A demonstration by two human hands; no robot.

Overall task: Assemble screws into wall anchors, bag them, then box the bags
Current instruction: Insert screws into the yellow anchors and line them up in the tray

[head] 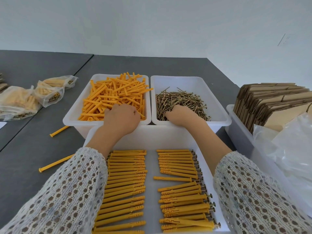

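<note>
1. The left hand (122, 118) reaches into the white plastic bin of loose orange plastic wall anchors (116, 95), knuckles up, fingers curled down among them; whether it has hold of an anchor cannot be told, since the fingertips are hidden.
2. The right hand (181, 113) reaches into the neighbouring white plastic bin of brass-coloured metal screws (180, 100), fingers bent down into the heap; what it holds, if anything, cannot be told.
3. Both bins stand side by side, touching, on the dark grey table (33, 149).
4. Nearest the person lies a white plastic tray (152, 183) with two columns of assembled orange anchors (screw heads show at the right ends of the right column), lying flat and mostly parallel.
5. Two single orange anchors (59, 130) lie on the table left of the tray.
6. Clear plastic bags filled with assembled anchors (49, 93) sit at far left.
7. At right, a white bin holds flattened brown cardboard boxes (273, 103) standing on edge, with crumpled clear plastic bags (290, 149) in front of them.
8. Both forearms wear white open-knit sleeves (67, 191).
</note>
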